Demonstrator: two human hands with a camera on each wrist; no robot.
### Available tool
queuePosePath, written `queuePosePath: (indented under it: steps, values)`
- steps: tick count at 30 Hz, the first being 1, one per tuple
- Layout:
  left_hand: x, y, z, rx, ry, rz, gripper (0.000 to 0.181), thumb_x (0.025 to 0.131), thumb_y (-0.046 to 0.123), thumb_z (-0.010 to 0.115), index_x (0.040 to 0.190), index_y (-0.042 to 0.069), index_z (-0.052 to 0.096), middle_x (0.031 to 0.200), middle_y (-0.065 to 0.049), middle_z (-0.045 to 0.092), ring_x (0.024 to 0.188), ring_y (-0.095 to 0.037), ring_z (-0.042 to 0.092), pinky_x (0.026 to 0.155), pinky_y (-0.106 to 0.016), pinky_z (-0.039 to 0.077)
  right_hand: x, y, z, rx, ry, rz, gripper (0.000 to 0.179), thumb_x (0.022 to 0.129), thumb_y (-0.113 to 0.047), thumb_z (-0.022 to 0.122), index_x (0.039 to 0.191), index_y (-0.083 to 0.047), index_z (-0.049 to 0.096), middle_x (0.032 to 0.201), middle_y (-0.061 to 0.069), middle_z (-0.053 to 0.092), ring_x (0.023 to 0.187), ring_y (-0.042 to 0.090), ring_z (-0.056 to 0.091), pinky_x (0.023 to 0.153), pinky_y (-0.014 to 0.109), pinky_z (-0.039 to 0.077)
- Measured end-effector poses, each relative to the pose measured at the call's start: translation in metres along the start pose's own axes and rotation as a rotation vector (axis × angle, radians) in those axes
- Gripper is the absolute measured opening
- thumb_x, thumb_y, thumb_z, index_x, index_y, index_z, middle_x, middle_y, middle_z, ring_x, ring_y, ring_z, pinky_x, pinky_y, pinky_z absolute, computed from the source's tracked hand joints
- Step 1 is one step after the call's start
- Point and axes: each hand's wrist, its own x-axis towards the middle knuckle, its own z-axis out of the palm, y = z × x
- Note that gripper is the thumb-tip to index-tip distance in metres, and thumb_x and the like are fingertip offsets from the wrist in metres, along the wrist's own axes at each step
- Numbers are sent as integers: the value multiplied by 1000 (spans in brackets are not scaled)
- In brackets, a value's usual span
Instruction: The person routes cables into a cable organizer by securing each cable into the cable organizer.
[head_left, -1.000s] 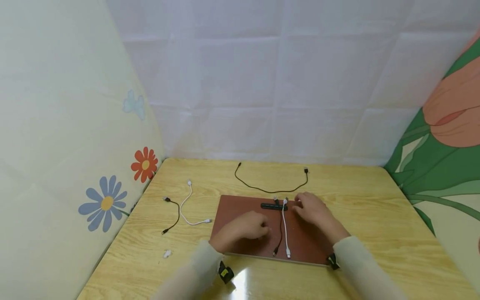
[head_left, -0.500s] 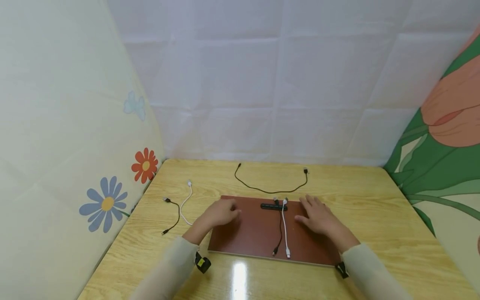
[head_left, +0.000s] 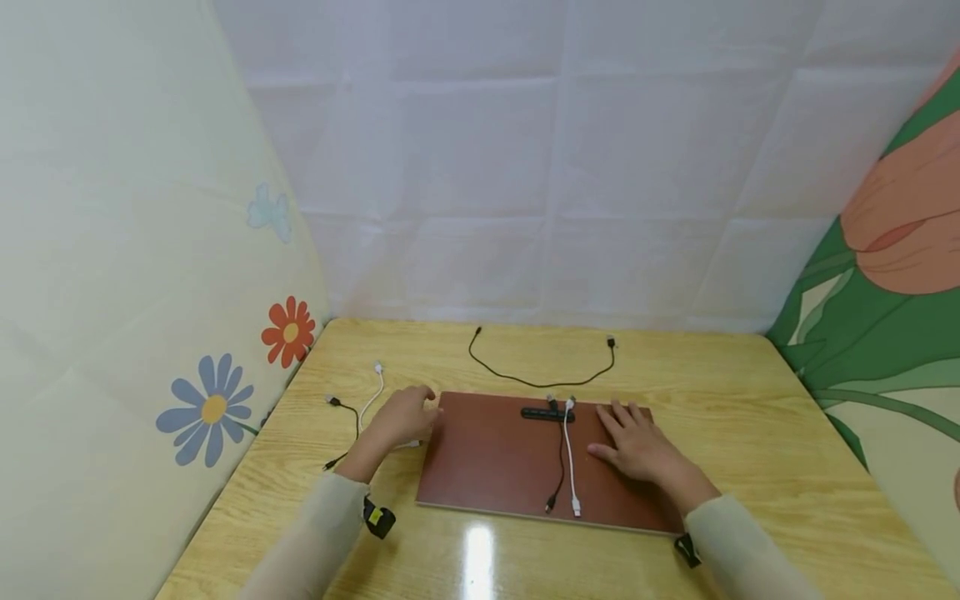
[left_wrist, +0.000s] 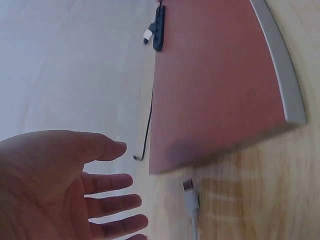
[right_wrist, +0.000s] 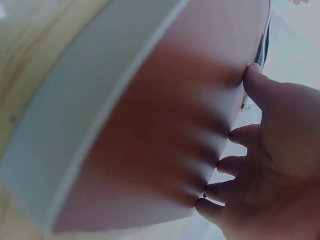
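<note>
A flat reddish-brown board (head_left: 487, 458) with pale sides lies on the table. On its far part sits a black cable-holder strip (head_left: 534, 412), where a short black cable (head_left: 561, 467) and a white cable (head_left: 572, 458) run toward the near edge. My right hand (head_left: 637, 446) rests with spread fingertips on the board's right part. At the board's left edge hovers my left hand (head_left: 401, 417), fingers extended and holding nothing in the left wrist view. It partly hides another white cable (head_left: 372, 400), whose plug (left_wrist: 191, 200) lies beside the board's corner.
A short black cable (head_left: 354, 408) lies at the left of the wooden table (head_left: 750, 417). Behind the board a longer black cable (head_left: 540, 384) curves across the table. A white cloth (head_left: 480, 167) hangs at the back, with flowered cloths on both sides.
My left hand has moved left from over the middle of the board to its left edge. The right hand has shifted slightly right and its fingers have spread flat on the board.
</note>
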Motion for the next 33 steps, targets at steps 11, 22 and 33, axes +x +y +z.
queuePosePath:
  steps: [11, 22, 33]
  values:
    - [6, -43, -13, 56, 71, -151, 48, 98, 26, 59, 133, -7, 56, 134, -31, 54, 126, -53, 46, 98, -63, 44, -1, 4, 9, 9, 14, 4, 75, 104, -51, 48, 157, 0, 31, 161, 33, 20, 146, 58, 13, 111, 74, 18]
    - [11, -68, -18, 144, 73, -184, 46, 95, 21, 63, 121, -17, 55, 117, -34, 58, 115, -52, 50, 101, -59, 40, -6, 2, 16, -47, 57, 27, 73, 106, -52, 43, 156, -1, 33, 161, 32, 23, 146, 58, 16, 113, 71, 19]
    - [12, -78, -20, 167, 50, -214, 31, 90, 12, 60, 101, -16, 60, 99, -30, 57, 98, -48, 53, 92, -56, 42, -8, -2, 17, -32, 58, 45, 75, 106, -55, 39, 156, -1, 33, 162, 31, 22, 147, 57, 13, 113, 72, 16]
